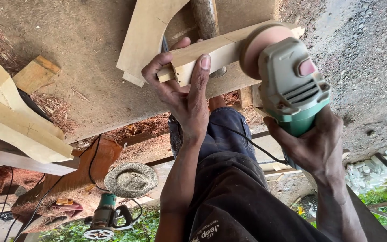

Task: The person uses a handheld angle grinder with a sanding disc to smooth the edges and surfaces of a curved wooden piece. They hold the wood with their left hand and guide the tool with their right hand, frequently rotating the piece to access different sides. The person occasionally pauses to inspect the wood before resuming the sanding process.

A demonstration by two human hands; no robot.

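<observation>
Green-and-grey sander [292, 85] with pink disc [258, 45], pale wood piece [220, 51], blue jeans [222, 130], tan hat [131, 179].

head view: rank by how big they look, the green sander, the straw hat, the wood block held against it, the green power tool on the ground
1. green sander, though nearest the camera
2. wood block
3. straw hat
4. green power tool, close to the hat, unsure

Both hands [182, 96] bare: no gloves, rings or watch seen. Forearms bare to the frame edge, no sleeves in view. Below and between the hands: faded dark blue denim trousers [222, 134], creased at the knee. Nearer the frame edge, a black fabric garment [242, 201] with small white printed lettering at its hem.
</observation>
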